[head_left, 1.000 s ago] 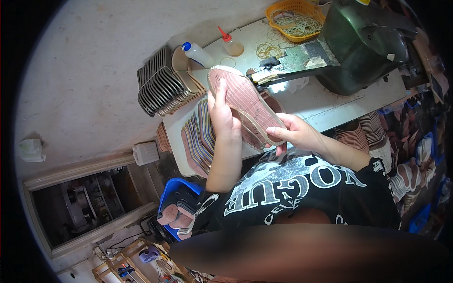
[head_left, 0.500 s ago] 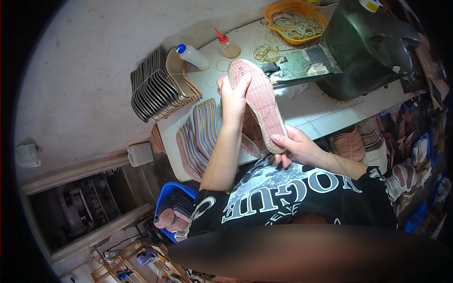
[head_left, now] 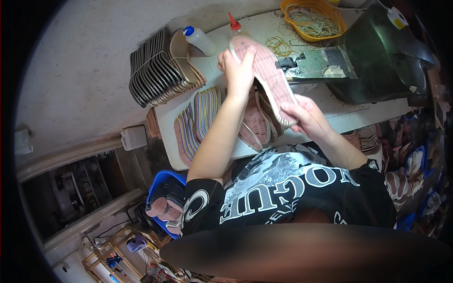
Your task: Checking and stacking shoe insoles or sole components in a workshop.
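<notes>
Both my hands hold a pink insole (head_left: 266,73) with a pale bound edge, tilted in the air above the table. My left hand (head_left: 237,73) grips its broad upper end, thumb lying on the pink face. At the narrower lower end, my right hand (head_left: 309,117) pinches the edge, thumb on top and fingers underneath. Below the raised insole, more pink insoles (head_left: 253,129) lie in a pile near the table's front edge. Beside my left forearm stand stacks of striped insoles (head_left: 206,113).
A dark green machine (head_left: 377,56) stands at the right of the white table (head_left: 165,141). Behind are a red-tipped bottle (head_left: 234,24), a blue-capped bottle (head_left: 200,41) and a yellow basket (head_left: 314,33) of rubber bands. Tied dark insoles (head_left: 153,66) sit left; a blue bin (head_left: 158,181) is below.
My hands have lifted the insole a little up and right in the picture, farther from my body. More of the pink pile underneath shows. The whole view has shifted slightly.
</notes>
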A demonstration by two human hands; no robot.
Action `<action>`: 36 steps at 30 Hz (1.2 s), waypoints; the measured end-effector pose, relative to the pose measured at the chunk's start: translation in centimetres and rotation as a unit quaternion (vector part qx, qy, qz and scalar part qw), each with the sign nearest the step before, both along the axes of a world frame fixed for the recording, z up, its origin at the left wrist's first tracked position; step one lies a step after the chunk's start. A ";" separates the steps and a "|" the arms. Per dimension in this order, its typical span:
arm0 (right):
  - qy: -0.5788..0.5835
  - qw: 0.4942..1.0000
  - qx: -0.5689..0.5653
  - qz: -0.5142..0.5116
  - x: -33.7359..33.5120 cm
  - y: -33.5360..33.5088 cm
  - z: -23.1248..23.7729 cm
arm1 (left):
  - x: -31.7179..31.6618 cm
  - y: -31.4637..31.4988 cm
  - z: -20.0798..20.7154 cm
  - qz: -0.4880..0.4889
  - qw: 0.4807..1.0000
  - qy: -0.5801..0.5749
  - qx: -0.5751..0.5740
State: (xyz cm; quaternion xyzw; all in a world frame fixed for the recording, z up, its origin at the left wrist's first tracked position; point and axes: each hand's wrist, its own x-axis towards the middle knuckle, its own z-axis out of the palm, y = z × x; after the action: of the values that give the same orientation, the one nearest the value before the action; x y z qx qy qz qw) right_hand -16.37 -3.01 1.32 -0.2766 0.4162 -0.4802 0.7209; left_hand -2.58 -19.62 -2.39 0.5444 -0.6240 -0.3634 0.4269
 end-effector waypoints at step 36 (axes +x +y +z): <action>0.387 0.810 -0.429 -0.099 2.5 0.0 6.9 | 20.6 17.7 -1.6 -0.059 0.991 -0.021 0.116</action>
State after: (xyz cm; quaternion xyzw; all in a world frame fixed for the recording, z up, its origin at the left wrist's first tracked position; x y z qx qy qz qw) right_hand -13.87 -2.99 8.23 -0.6782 0.4373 -0.5318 0.2569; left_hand 18.04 -1.91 -3.95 0.5599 -0.6178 -0.4464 0.3250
